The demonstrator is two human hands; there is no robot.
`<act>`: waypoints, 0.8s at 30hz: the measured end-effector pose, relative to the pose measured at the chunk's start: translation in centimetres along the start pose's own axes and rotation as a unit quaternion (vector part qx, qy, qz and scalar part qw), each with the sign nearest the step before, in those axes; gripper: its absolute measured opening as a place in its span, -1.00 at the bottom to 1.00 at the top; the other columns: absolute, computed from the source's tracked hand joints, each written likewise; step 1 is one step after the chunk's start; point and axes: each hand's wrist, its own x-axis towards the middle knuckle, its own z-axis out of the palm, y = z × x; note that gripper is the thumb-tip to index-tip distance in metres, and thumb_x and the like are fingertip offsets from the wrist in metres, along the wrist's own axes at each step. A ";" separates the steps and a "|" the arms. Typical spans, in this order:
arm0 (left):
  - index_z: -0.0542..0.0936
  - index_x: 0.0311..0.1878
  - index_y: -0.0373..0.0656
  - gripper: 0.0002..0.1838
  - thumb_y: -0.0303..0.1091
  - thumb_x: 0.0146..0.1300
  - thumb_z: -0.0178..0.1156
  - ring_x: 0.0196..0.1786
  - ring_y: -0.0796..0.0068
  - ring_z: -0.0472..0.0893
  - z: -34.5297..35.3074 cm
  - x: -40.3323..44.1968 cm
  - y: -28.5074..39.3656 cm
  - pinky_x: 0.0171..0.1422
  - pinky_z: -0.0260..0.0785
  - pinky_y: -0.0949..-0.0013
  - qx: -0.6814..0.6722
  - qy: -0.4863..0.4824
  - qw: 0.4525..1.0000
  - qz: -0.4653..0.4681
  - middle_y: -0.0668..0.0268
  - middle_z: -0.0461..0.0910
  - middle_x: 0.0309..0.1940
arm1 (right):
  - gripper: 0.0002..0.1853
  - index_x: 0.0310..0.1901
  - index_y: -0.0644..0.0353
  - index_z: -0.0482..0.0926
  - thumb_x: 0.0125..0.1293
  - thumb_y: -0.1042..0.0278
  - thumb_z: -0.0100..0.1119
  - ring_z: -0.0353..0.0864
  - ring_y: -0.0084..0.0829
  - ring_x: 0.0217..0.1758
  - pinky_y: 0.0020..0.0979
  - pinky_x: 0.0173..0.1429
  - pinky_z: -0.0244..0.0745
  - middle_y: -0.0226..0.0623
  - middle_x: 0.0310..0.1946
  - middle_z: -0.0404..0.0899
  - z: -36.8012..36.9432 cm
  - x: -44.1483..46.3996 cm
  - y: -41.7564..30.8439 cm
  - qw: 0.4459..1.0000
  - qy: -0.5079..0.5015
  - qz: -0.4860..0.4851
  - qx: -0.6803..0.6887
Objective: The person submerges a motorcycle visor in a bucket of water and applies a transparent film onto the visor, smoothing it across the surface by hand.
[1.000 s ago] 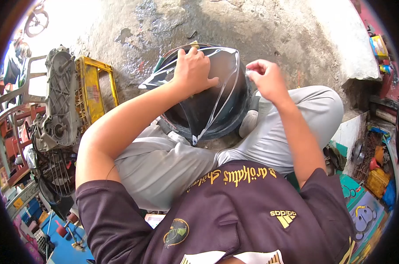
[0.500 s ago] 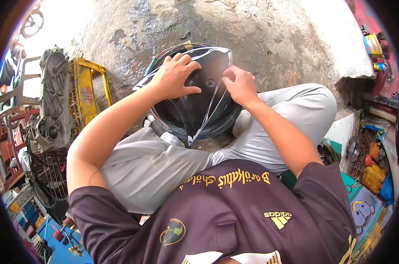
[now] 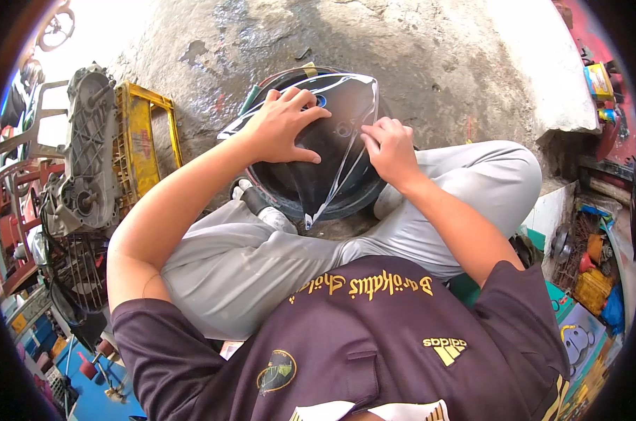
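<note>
A glossy dark panel (image 3: 342,116) with pale reflective edges lies over a round black basin (image 3: 346,203) between my legs. My left hand (image 3: 283,126) rests on the panel's left part with its fingers spread. At the panel's right edge is my right hand (image 3: 391,144), its fingers bent and pressed together, with the fingertips against the edge. Whether anything small sits between those fingertips is too small to tell. A faint ring mark shows on the panel near the right hand. The panel's narrow tip points toward me, over the basin's near rim.
On the left stand a grey metal engine casing (image 3: 90,147) and a yellow crate (image 3: 139,133). Wet, rough concrete (image 3: 430,56) lies beyond the basin. A pale slab (image 3: 556,91) and several tools and containers are at the right.
My right hand has come in from beyond the right side onto the panel's edge. My left hand has shifted left and down over the panel, fingers still spread.
</note>
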 end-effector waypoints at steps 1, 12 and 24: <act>0.55 0.42 0.10 -0.12 0.23 0.05 0.58 0.40 0.06 0.45 0.1 -0.1 0.0 0.48 0.23 -0.06 0.000 0.005 1.000 -0.006 0.16 0.49 0.25 | -0.82 -0.09 0.04 0.83 0.34 0.22 0.42 0.61 -0.30 -0.03 -0.09 0.16 0.31 -0.39 -0.22 0.63 -0.2 -0.5 -0.5 0.999 0.004 -0.006 -0.038; 0.54 0.44 0.15 -0.11 0.20 0.03 0.59 0.44 0.02 0.40 0.6 -0.1 -0.2 0.52 0.22 -0.12 -0.018 0.005 1.000 -0.025 0.17 0.46 0.29 | -0.75 0.00 0.01 0.83 0.33 0.22 0.43 0.54 -0.36 0.01 -0.13 0.21 0.25 -0.45 -0.16 0.55 -1.8 0.0 -1.6 0.989 -0.032 -0.072 -0.123; 0.54 0.45 0.15 -0.10 0.16 0.01 0.61 0.46 0.01 0.38 0.4 0.0 0.2 0.51 0.22 -0.10 -0.023 -0.013 0.998 -0.049 0.16 0.45 0.33 | -0.69 0.05 0.00 0.83 0.29 0.19 0.48 0.53 -0.29 0.08 -0.12 0.16 0.33 -0.41 -0.05 0.57 -1.4 -0.5 -1.5 0.998 -0.030 -0.018 -0.043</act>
